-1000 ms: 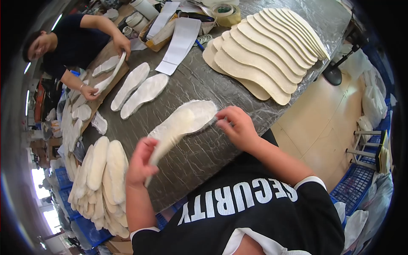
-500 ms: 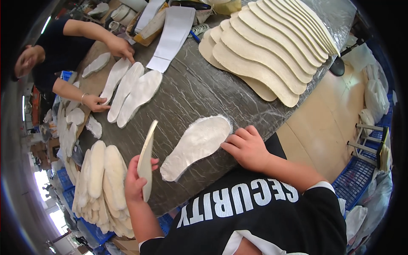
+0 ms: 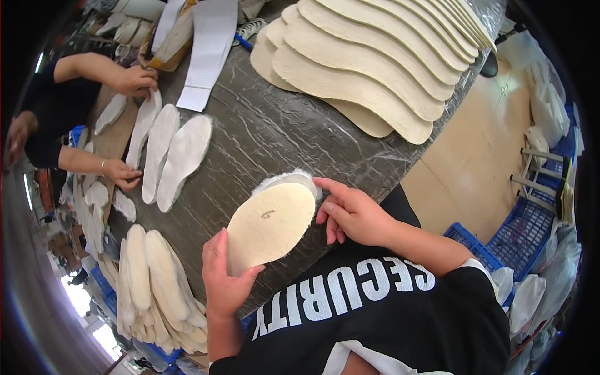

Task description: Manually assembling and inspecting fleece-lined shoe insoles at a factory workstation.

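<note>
My left hand (image 3: 228,275) grips a cream insole (image 3: 272,225) by its near left end, thumb and fingers on opposite edges; a small handwritten mark shows on its face. That insole lies over a white fleecy-edged insole (image 3: 303,181), whose far rounded end peeks out and whose rest is hidden beneath. With the index finger stretched out and the other fingers bent, my right hand (image 3: 350,212) touches the fleecy edge at the far right end. Nothing shows in its grasp.
Fanned cream insoles (image 3: 369,69) cover the table's far right. Another pile of fleecy insoles (image 3: 156,281) sits at the left edge. Across the table, a co-worker's hands (image 3: 128,172) handle white insoles (image 3: 184,156) near white sheets (image 3: 209,50). Blue crates (image 3: 512,250) stand on the floor at right.
My left hand has brought the cream insole rightward from upright beside the white one to over it. My right index finger has straightened along the white insole's edge. The view has shifted slightly.
</note>
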{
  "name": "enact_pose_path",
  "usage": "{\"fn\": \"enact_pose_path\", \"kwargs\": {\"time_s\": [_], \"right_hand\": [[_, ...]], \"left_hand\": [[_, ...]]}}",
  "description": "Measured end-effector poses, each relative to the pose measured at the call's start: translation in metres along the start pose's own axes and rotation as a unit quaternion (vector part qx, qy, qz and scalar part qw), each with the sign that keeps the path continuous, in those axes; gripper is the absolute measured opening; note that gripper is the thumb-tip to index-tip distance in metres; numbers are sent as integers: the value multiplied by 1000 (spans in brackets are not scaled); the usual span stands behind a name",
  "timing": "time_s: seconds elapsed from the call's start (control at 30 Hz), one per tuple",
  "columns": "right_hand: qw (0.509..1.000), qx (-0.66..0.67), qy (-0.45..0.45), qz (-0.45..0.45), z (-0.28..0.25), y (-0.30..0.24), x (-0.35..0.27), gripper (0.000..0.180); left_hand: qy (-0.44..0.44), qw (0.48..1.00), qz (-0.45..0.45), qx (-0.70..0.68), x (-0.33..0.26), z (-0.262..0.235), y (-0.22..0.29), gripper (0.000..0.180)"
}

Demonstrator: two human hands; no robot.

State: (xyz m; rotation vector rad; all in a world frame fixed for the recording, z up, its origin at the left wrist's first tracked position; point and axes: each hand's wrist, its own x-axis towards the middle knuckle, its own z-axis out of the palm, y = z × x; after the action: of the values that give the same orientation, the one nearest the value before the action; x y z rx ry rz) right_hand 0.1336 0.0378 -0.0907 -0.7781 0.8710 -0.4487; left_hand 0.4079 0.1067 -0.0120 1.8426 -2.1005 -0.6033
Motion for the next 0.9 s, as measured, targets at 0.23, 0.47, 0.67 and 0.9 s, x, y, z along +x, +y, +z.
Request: {"fn": "enact_pose_path", "kwargs": {"time_s": [0.23, 0.47, 0.67, 0.9], "right_hand": [[999, -27, -17, 3, -1, -6, 0, 50], [999, -39, -18, 2, 0, -7, 2, 50], [999, -44, -18, -3, -1, -7, 1, 50], [999, -41, -20, -1, -1, -8, 3, 50]], "left_hand": [[0, 1000, -12, 14, -4, 14, 0, 84], [-5, 999, -24, 27, 1, 17, -2, 83], [-14, 999, -15, 31, 3, 18, -5, 84], [-21, 999, -11, 33, 6, 19, -8, 83]]}}
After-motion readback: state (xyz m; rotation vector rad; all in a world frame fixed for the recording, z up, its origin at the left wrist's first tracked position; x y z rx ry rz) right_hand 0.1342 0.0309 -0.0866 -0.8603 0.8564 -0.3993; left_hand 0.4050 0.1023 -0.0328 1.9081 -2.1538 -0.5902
